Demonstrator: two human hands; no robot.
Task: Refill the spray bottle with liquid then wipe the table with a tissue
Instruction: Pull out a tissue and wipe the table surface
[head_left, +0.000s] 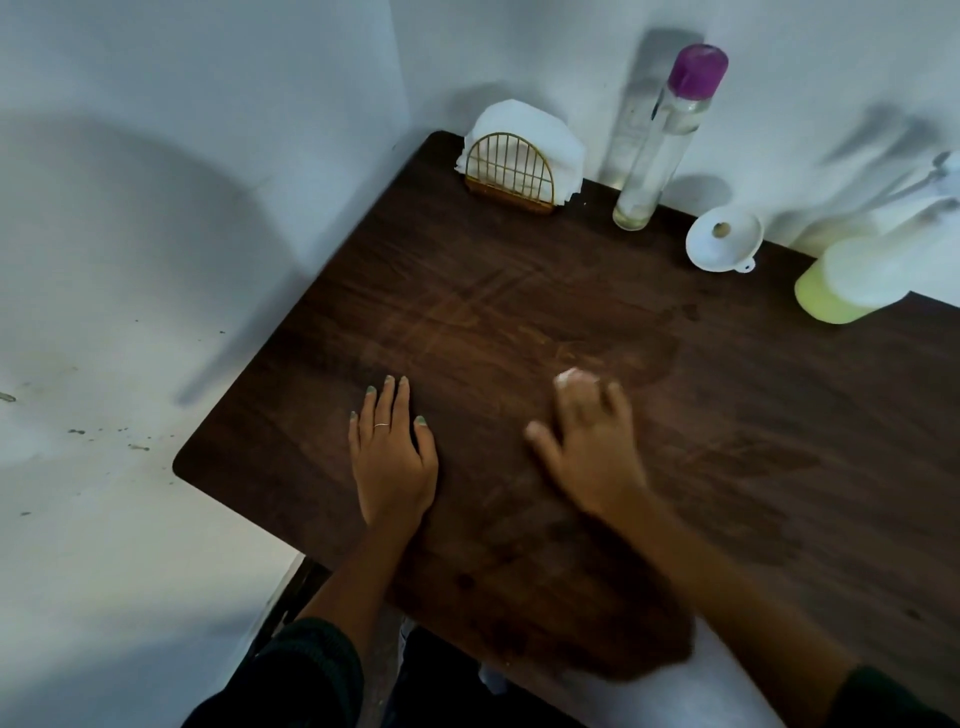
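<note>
While the left hand (393, 457) lies flat on the table (727, 467) with its fingers straight and close together, a thin ring on one of them, the right hand (589, 441) is blurred, palm down, pressing a white tissue (569, 378) that peeks out just beyond its fingertips; whether those fingers curl round the tissue or lie straight on it I cannot tell. Between and ahead of both sets of fingertips the dark wood shows pale wiping streaks and a damp patch. Well beyond the left fingertips, in the corner by the wall, stands a gold wire holder (511, 171) full of white tissues. Beyond the right fingertips, against the wall, stands a tall clear bottle (660, 150) with a purple cap, and to its right a white funnel (723, 239) lies on the table. Far right of the right fingers, the spray bottle (852, 280) holds yellowish liquid, its white head blurred at the frame edge
</note>
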